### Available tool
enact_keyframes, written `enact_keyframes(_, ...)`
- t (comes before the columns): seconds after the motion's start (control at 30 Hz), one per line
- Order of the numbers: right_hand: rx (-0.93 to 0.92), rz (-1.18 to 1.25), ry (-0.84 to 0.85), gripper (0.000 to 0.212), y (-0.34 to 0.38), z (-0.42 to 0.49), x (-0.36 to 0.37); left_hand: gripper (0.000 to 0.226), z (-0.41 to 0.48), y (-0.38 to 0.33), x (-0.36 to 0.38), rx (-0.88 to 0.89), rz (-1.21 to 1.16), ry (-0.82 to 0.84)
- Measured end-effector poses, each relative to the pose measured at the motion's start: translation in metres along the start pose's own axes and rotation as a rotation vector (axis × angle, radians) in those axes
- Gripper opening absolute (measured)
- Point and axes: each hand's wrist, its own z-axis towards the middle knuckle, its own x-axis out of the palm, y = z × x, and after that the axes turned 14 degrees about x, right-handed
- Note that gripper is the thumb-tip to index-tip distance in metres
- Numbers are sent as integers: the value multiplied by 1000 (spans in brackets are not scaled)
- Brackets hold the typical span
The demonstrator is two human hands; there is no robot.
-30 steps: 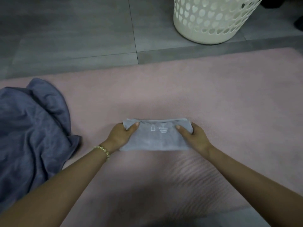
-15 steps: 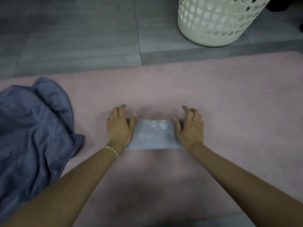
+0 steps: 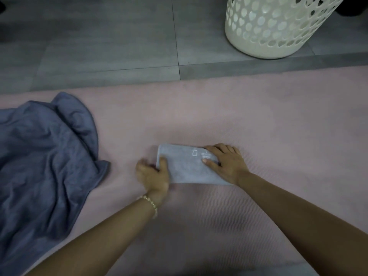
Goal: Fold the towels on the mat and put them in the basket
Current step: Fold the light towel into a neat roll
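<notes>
Towel (image 3: pixel 189 166) under my hands is pale grey-blue, folded down to a small thick oblong with soft, rounded corners. It lies flat on the pink mat (image 3: pixel 258 120), a little askew, right in front of me. Faint white printed marks (image 3: pixel 199 153) show on its top face near the right end. My left hand (image 3: pixel 153 174) pinches the left edge, thumb laid on top and fingers curled beside and under it, though that hand is blurred. My right hand (image 3: pixel 227 162) lies spread on the right end, fingers and thumb pressing flat on the cloth. A gold bracelet (image 3: pixel 150 204) sits on my left wrist. Well off to the left, a larger dark blue towel (image 3: pixel 45 156) lies crumpled and unfolded on the mat's edge. The cream basket (image 3: pixel 264 36), pierced with heart-shaped holes, stands on the grey tiled floor (image 3: pixel 99 46) beyond the mat, apart from the folded piece.
</notes>
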Motion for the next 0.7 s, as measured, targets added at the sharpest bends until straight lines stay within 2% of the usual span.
enact_keyframes(0.03,12,11,5,85,1,2,-2,90,-12,-2,-1,-126,-119,-51)
enact_keyframes(0.07,15,6,17,86,2,4,-4,92,-23,-2,-2,-167,-178,-28)
enact_keyframes(0.13,-5,-45,79,86,4,9,-10,97,-38,-7,-3,-149,-222,67)
enact_keyframes(0.17,-20,-71,113,85,5,11,-13,96,-40,-8,-1,-159,-230,62)
enact_keyframes(0.27,-12,-71,159,58,7,6,-15,100,-33,-18,9,-519,-271,-62)
enact_keyframes(0.33,58,42,182,43,7,-3,-13,89,-29,-22,13,-643,-367,-45)
enact_keyframes(0.4,182,357,267,34,10,-11,-10,58,-33,-33,13,-600,-468,83)
enact_keyframes(0.47,276,666,347,34,18,-20,-7,39,-40,-45,13,-485,-577,259)
enact_keyframes(0.57,302,817,317,38,26,-33,-5,40,-38,-57,16,-349,-721,376)
enact_keyframes(0.63,346,906,305,37,24,-37,-20,36,-26,-68,12,-219,-716,451)
enact_keyframes(0.7,326,1079,485,38,15,-35,-41,34,-6,-85,5,-75,-693,613)
